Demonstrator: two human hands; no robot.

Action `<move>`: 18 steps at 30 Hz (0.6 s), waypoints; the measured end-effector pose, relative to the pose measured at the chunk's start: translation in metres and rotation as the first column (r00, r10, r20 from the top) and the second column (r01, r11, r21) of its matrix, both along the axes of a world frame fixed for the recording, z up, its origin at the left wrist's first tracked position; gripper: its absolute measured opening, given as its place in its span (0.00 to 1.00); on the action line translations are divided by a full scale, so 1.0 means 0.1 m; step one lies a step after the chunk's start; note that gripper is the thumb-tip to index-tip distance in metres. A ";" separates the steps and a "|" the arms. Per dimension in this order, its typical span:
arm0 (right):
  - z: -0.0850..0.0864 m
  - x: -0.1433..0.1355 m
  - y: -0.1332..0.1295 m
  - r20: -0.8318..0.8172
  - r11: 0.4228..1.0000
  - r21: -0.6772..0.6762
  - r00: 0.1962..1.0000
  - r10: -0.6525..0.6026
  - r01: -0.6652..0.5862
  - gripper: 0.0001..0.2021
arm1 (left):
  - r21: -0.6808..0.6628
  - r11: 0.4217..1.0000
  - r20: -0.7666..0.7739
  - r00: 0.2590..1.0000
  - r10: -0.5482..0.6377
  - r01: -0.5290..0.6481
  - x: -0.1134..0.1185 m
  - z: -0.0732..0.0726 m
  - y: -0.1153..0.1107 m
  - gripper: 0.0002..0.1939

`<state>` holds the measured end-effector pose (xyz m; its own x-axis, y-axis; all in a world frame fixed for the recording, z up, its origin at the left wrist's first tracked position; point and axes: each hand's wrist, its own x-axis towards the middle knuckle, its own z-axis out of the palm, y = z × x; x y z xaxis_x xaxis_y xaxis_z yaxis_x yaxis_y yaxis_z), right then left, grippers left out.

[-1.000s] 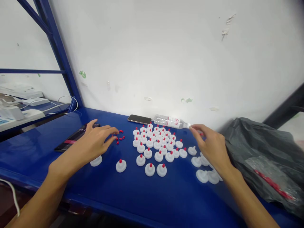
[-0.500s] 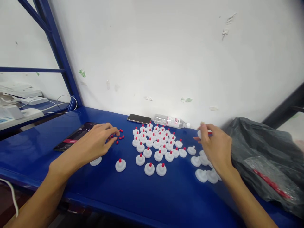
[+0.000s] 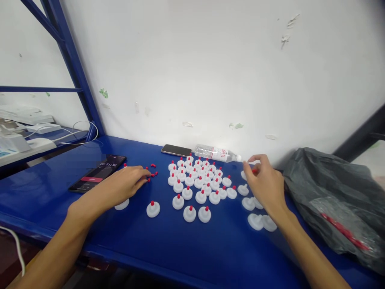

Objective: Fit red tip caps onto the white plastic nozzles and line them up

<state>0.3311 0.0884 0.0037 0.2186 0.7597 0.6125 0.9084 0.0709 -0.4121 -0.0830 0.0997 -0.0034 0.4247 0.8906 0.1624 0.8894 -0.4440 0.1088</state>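
The cluster of red-capped white discs point(image 3: 199, 183) stood on the blue worktop point(image 3: 192, 245), its caps pointing up. Loose red caps point(image 3: 153, 175) lay left of the cluster, and the left hand point(image 3: 123, 184) reached in among them. Its thumb and forefinger were close to each other at one cap; whether they gripped it, I cannot tell.

Right of the cluster, the right hand point(image 3: 266, 182) was bent, thumb and forefinger near each other. Something white showed between them and a bit of red below, yet I cannot tell whether the hand was clamped on either. White discs without caps point(image 3: 255, 221) lay below that hand, right of the cluster, some overlapping.

A lone capped disc point(image 3: 153, 209) sat to the cluster's near left. Farther left, another white disc point(image 3: 122, 205) was partly hidden by the left forearm. A dark phone point(image 3: 176, 150) and a clear bottle point(image 3: 221, 154), lying on its side, were just behind the cluster. A lit phone point(image 3: 99, 173) showing timer digits lay well left of it. Well right of it slumped a dark plastic bag point(image 3: 315, 176), with a clear bag of red pieces point(image 3: 345, 230) on top.
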 end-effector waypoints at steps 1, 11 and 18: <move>-0.01 0.00 0.00 0.028 1.000 0.009 1.000 -0.010 0.010 0.10 | -0.013 1.000 -0.010 1.000 0.007 -0.007 0.00 -0.01 0.01 0.22; -0.06 0.10 0.10 0.010 0.996 -0.042 0.997 0.082 -0.081 0.25 | -0.083 0.996 -0.051 0.999 0.016 -0.020 0.04 0.04 0.00 0.24; -0.06 0.10 0.11 0.036 0.988 -0.143 0.997 0.070 -0.064 0.22 | -0.102 0.995 0.008 1.000 0.008 -0.008 -0.01 -0.02 0.05 0.19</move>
